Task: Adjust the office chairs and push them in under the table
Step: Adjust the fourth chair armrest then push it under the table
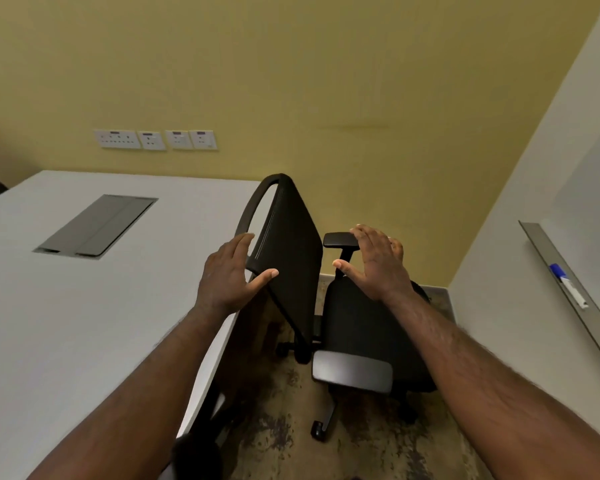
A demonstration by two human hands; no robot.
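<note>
1 black office chair (329, 306) is seen beside the right edge of the white table (66, 306), not pushed under it. Its backrest is turned toward the table, its seat faces right, and 2 padded armrests are visible.

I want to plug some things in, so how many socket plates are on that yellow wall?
4, in one row on the yellow wall above the table's far edge: a wide plate leftmost, then three smaller ones. Others may lie outside the view.
</note>
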